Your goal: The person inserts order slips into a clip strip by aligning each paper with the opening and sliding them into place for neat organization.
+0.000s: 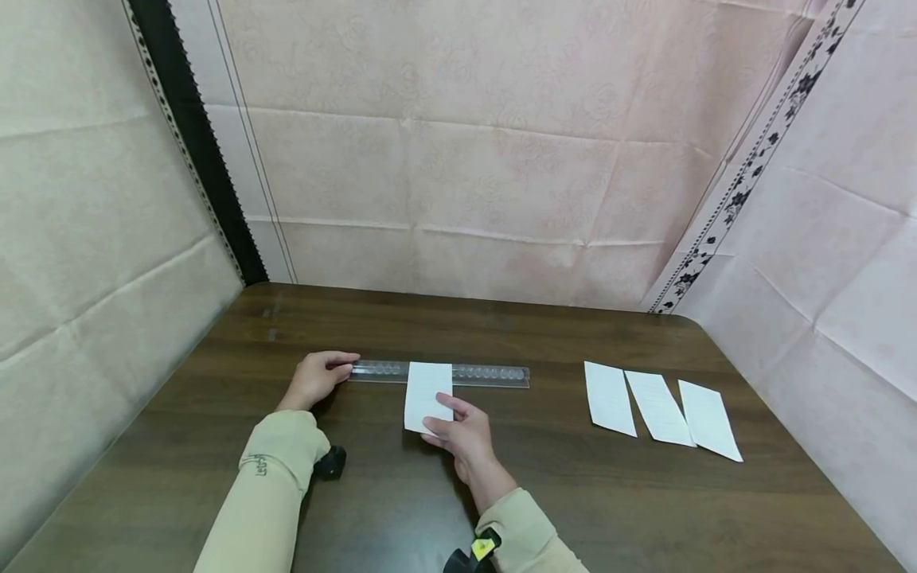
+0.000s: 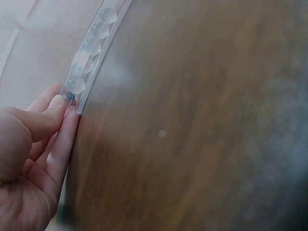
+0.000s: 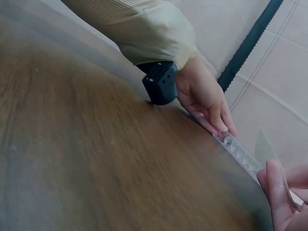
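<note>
The long clear plastic ruler (image 1: 440,373) lay flat on the dark brown wooden table (image 1: 501,493), parallel to the table's far edge, and serves as the landmark below.

Left hand (image 1: 317,379): positioned at the ruler's left end. The thumb and fingertips (image 2: 65,103) pinched that end and held it against the table. The left wrist view confirmed contact at the ruler's end.

Right hand (image 1: 462,434): positioned on the near side of the ruler, around its middle. The fingers and thumb pinched the near edge of a small white rectangular paper slip (image 1: 427,395). The slip's far end lay over the ruler, crossing it roughly at a right angle; the remainder extended toward the person.

Three further white paper slips (image 1: 661,407) lay in a row to the right of the ruler's right end, well apart from it and close beside one another.

Progress assessment: three slips appeared finished and set aside. The fourth slip was in hand and positioned on the ruler. No supply of unprocessed slips was visible, so this slip was judged likely the last; handling it and placing it with the others remained.
</note>
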A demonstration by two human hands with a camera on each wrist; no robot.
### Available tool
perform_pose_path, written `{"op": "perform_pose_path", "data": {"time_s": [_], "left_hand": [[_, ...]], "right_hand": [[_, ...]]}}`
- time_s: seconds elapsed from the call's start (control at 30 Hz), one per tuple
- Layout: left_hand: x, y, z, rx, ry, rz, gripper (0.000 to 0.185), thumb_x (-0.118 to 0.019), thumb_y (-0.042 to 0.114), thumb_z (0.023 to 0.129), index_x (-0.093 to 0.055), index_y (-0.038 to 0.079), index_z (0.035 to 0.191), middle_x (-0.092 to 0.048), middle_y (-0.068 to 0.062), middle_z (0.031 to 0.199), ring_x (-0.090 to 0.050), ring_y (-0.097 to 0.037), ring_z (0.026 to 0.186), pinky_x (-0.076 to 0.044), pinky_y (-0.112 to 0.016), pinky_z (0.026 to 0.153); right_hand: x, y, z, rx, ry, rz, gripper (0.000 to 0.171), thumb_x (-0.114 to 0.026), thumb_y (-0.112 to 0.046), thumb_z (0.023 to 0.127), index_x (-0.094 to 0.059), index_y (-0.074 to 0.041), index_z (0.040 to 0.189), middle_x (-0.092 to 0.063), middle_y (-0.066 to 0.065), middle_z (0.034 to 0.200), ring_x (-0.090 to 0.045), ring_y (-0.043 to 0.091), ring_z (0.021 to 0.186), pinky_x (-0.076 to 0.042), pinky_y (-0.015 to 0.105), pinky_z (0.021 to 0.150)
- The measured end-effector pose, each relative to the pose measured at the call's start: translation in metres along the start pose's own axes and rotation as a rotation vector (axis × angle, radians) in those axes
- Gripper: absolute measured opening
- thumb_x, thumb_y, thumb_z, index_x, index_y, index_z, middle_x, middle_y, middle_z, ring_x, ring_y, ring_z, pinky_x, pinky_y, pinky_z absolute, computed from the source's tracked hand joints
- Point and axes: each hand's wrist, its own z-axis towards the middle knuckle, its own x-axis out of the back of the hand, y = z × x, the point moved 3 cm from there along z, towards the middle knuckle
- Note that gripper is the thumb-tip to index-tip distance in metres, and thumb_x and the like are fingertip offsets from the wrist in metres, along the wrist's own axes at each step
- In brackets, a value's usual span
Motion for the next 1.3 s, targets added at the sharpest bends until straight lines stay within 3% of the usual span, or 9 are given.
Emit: {"op": "perform_pose_path", "data": {"time_s": [0.7,1.3], "left_hand": [[0.002,0.004,0.0,0.007,0.006,0.028,0.027,-0.057,0.01,0.093,-0.064,0.004,0.119,-0.056,-0.021,0.123,-0.048,-0.036,0.114,-0.04,-0.049,0.094],[0.0,0.004,-0.002,0.017,0.002,0.011,0.027,-0.057,0.009,0.093,-0.064,0.003,0.118,-0.057,-0.021,0.122,-0.052,-0.033,0.108,-0.044,-0.046,0.091]], "right_hand": [[-0.018,0.005,-0.002,0.013,-0.04,0.035,0.048,-0.067,0.017,0.075,-0.055,0.01,0.121,-0.062,0.019,0.099,-0.063,0.021,0.075,-0.055,0.035,0.064],[-0.031,0.012,-0.008,0.018,-0.062,0.085,0.048,-0.066,0.018,0.075,-0.054,0.013,0.121,-0.062,0.022,0.1,-0.064,0.023,0.076,-0.055,0.035,0.064]]}}
